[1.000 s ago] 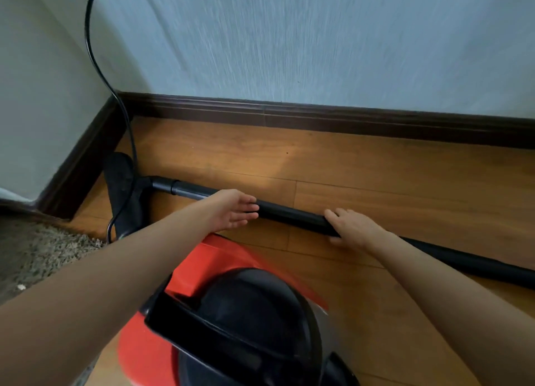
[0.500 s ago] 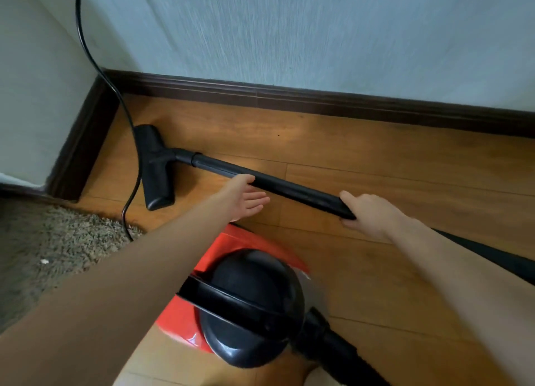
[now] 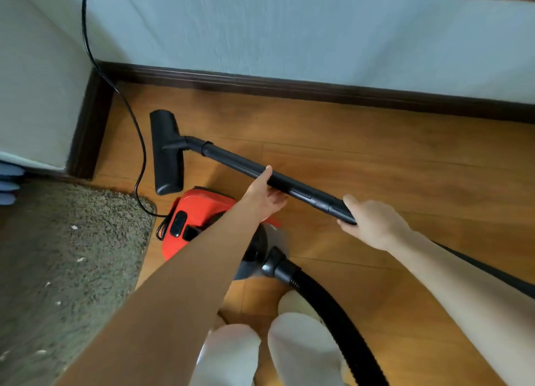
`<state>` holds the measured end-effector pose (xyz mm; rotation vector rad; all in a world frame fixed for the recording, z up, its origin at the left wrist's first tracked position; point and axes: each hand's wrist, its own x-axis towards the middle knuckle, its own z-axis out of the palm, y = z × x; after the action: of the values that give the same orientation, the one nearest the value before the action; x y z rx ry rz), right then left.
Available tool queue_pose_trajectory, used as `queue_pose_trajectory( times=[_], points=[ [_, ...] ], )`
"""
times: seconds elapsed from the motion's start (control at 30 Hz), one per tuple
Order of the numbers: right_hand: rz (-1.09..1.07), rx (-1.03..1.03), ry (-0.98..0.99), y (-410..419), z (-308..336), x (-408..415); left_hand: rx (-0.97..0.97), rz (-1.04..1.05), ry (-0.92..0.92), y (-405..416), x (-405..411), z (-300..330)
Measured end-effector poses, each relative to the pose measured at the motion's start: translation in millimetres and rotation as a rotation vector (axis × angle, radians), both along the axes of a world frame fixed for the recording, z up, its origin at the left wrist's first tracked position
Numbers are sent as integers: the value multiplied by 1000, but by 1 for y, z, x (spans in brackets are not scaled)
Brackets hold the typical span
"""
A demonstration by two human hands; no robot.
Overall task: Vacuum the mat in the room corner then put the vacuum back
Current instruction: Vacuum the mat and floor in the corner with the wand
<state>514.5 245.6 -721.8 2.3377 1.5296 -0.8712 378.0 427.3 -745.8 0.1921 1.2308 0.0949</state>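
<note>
On the wooden floor (image 3: 376, 165) near the room corner, the black vacuum wand (image 3: 260, 171) runs left to its floor head (image 3: 166, 151), with the red vacuum body (image 3: 199, 212) just nearer. The right hand (image 3: 373, 223) is wrapped around the wand's right end, while the left hand (image 3: 263, 194) cups the wand's middle with loosely curled fingers. The grey mat (image 3: 72, 255) lies at the left, beside the vacuum.

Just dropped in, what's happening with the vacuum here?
A person holds the black vacuum wand in both hands: left hand mid-tube, right hand at the hose end. The floor head sits over bare wood floor near the corner, not on the mat, which shows white specks. The red canister sits beside the mat, its cord running up the wall.
</note>
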Motion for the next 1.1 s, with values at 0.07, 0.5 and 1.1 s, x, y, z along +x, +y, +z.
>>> queue_pose_trajectory(
  times=[0.07,0.5,1.1],
  points=[
    [6,13,0,-7,19,-2,-34,13,-21,-12,5,17],
    [-19,71,76,-25,128,-48,-17,24,60,-56,-13,117],
    [375,23,293,63,203,-196,74,551,535,-39,-165,193]
  ],
)
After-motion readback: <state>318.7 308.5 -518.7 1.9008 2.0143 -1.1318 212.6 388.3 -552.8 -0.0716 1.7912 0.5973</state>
